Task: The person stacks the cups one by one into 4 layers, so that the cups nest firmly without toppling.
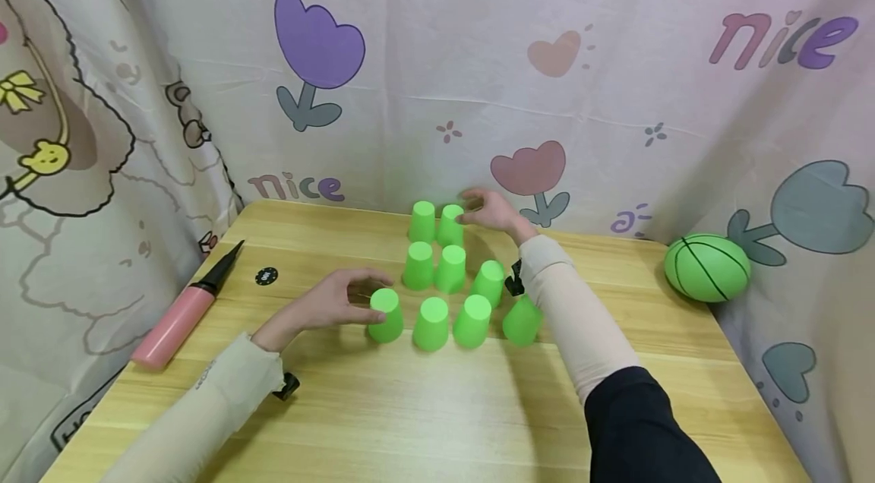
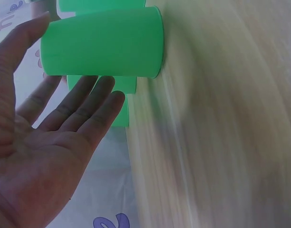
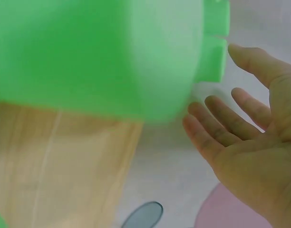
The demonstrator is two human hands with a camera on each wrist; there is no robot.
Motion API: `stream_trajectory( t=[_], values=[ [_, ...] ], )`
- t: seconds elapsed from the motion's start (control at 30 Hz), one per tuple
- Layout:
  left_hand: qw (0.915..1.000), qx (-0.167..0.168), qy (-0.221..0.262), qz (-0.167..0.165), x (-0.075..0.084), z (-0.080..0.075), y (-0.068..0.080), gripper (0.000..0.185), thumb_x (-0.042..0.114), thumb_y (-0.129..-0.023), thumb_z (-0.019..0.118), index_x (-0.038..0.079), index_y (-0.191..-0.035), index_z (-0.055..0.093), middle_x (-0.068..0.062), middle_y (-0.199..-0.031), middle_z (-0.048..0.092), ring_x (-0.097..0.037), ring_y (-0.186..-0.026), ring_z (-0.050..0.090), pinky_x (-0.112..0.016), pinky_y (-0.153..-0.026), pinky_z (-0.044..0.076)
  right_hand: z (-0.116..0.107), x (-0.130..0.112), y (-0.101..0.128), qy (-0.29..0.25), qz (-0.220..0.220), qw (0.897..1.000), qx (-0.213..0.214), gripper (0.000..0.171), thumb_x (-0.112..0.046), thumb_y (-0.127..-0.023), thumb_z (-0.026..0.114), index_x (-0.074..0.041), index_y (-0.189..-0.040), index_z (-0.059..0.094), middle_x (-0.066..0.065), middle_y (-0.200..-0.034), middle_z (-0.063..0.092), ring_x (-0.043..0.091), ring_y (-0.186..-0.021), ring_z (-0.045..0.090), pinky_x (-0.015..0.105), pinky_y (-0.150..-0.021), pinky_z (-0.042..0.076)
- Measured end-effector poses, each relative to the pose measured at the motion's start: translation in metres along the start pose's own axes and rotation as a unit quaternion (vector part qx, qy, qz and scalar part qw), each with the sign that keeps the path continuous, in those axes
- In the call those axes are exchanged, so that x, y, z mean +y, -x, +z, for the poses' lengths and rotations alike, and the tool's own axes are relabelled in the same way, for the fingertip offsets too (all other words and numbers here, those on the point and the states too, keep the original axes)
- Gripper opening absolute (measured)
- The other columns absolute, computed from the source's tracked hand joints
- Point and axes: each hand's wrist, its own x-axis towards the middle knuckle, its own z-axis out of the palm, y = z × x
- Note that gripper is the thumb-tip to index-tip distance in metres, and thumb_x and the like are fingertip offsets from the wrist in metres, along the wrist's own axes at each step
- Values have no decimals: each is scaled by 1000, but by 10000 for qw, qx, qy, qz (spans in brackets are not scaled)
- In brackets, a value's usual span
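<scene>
Reaching with both hands to green cups set upside down on the counter

Left hand [image 1: 335, 302] lies open, fingers straight beside the front-left cup [image 1: 386, 314] — holding nothing; right hand [image 1: 494, 211], fingers relaxed and apart, hovers by the rear cup [image 1: 450, 225] near the counter's [image 1: 383, 422] far edge, gripping nothing. Cups stand mouth-down in rows, so they sit steady. A pink pump [image 1: 181, 312] lies at the left edge — a green ball [image 1: 707, 267] at the right.

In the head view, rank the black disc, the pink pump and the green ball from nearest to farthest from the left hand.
1. black disc, just left of the left hand.
2. pink pump, at the table's left edge.
3. green ball, far right, against the curtain.
</scene>
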Motion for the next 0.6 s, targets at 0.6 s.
stream_trajectory(
  t=[0.6],
  values=[
    [9990,395,-190,-35,-3,-5,-3,51,23,-89,86,7,-133,66,-10,-125,73,-24,-116,69,-28,-101,58,-44,4,69,154,-597,9967,522,58,-25,-96,77,-8,-149,58,23,-147,61,42,-135,60,52,-113,52]
  ],
)
